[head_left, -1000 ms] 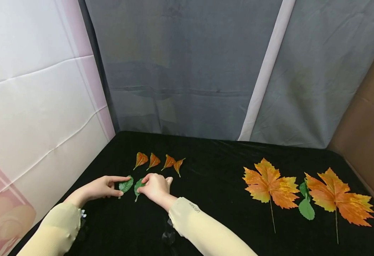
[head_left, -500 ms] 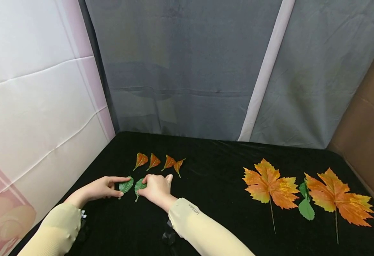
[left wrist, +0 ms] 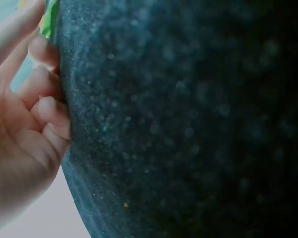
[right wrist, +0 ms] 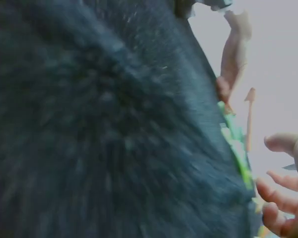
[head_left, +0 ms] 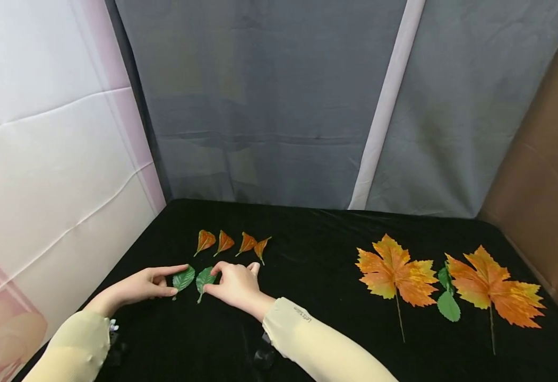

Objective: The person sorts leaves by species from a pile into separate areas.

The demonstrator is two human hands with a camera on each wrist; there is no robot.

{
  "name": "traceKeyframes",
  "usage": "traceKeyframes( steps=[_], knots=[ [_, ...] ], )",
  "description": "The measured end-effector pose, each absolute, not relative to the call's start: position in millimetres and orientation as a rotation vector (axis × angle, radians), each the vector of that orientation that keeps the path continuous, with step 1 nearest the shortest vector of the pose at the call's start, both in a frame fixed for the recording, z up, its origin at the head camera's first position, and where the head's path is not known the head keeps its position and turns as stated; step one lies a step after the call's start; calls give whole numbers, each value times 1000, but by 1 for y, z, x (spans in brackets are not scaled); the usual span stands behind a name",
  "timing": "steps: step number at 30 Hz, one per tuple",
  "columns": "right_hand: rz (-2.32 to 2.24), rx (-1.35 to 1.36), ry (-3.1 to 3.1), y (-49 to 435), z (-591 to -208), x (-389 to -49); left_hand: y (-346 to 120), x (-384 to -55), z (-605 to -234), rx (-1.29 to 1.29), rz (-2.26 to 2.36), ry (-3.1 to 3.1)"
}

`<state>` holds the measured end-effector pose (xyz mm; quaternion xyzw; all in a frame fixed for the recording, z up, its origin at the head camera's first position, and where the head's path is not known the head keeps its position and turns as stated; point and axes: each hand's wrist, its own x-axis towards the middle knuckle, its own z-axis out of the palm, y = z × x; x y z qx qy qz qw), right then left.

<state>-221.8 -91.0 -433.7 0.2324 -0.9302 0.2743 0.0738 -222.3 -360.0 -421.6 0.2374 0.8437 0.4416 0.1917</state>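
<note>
Two small green leaves lie side by side on black cloth in the head view. My left hand [head_left: 137,286] is at the left green leaf [head_left: 183,278], its straight index finger touching the upper end and its thumb the lower end. At the right green leaf [head_left: 205,278] is my right hand [head_left: 238,284], thumb and index finger spread apart along the leaf's right edge. The right wrist view confirms a gap between thumb and fingers on the right hand [right wrist: 288,186]. The left wrist view shows the left hand [left wrist: 30,109] low against the cloth, its other fingers bent.
Several small orange leaves [head_left: 206,240] form a row behind the green pair. At the right lie two large orange maple leaves [head_left: 396,270] [head_left: 494,286] with stems, and green leaves [head_left: 448,306] between them. Grey curtain [head_left: 259,106] stands behind the black-covered table [head_left: 307,297].
My right thumb and index finger have spread apart, and more of the right green leaf shows. The left hand keeps its place at its leaf. The head view has shifted slightly.
</note>
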Motion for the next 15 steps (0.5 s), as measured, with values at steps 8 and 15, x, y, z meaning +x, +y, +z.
traceKeyframes(
  steps=[8,15],
  knots=[
    [827,955,-2713,-16,-402,-210,-353,-222,-409,686,1200,2520],
    [893,968,-2670,77,-388,-198,-313,-226,-370,813,1078,2630]
  ],
)
